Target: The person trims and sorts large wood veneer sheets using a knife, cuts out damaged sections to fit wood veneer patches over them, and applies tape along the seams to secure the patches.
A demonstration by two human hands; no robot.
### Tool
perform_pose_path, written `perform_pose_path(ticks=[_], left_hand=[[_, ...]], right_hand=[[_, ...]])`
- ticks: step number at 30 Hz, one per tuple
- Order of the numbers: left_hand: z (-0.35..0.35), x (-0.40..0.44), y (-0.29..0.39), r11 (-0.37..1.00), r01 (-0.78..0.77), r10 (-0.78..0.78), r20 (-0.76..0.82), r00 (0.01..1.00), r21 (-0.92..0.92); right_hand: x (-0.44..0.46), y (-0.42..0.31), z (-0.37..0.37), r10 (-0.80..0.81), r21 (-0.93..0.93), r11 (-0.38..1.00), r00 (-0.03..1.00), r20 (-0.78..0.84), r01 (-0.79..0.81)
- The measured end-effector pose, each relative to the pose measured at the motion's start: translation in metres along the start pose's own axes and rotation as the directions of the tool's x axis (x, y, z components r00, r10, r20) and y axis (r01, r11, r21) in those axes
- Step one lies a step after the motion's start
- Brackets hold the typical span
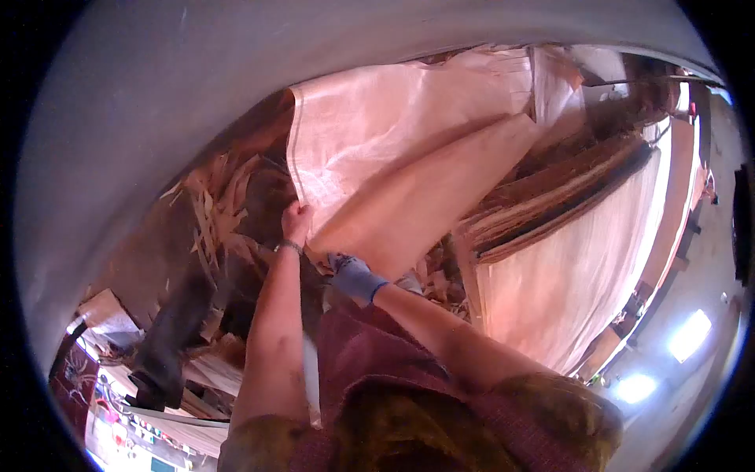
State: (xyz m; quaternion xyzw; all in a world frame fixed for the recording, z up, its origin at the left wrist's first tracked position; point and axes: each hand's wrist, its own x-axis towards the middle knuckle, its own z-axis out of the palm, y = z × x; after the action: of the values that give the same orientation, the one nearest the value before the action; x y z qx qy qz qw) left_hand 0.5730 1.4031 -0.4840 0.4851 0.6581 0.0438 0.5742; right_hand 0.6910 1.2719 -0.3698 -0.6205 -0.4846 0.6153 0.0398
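Veneer sheet [370,118], support hidden, lies ahead, off the stack's [566,287] left edge; looks light, springy, split-prone. Left hand [296,224] pinches its left edge; gloved right hand [354,278] curls at its near end, grip unclear. Hold edges two-handed, avoid sharp bends.

The thin sheet [377,130] looks like wood veneer, smooth, with a soft sheen along its raised folds. To the right of the sheet, the stack [562,193] shows rough, layered wood edges above a smoother, faintly grained pale face, while the torn scraps [216,204] to its left look like dry, ragged, matt wood. Just below the sheet, the glove [358,282] is matt cloth, and the maroon garment [370,338] further below looks like soft, matt fabric.
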Motion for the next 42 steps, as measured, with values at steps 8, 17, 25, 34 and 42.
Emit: perform_pose_path(ticks=[8,17,25,34,42], left_hand=[[0.003,-0.004,-0.040,0.971,-0.101,0.128,-0.114,0.985,0.218],[0.019,-0.052,-0.027,0.919,-0.394,0.394,-0.141,0.908,0.031],[0.009,-0.096,0.031,0.920,-0.356,0.383,-0.185,0.905,0.162],[0.019,-0.101,0.016,0.846,-0.427,0.323,-0.331,0.887,-0.319],[-0.054,-0.146,-0.010,0.970,-0.215,0.181,-0.254,0.950,-0.116]], right_hand=[[0.075,0.019,-0.060,0.220,0.199,0.972,0.769,-0.601,-0.123],[0.100,-0.062,-0.053,0.245,-0.087,0.939,0.822,-0.515,-0.334],[0.070,-0.060,-0.065,0.249,-0.124,0.914,0.777,-0.578,-0.386],[0.044,-0.077,-0.050,-0.039,-0.234,0.950,0.664,-0.747,-0.207],[0.043,-0.140,-0.012,-0.049,-0.271,0.954,0.820,-0.570,-0.131]])
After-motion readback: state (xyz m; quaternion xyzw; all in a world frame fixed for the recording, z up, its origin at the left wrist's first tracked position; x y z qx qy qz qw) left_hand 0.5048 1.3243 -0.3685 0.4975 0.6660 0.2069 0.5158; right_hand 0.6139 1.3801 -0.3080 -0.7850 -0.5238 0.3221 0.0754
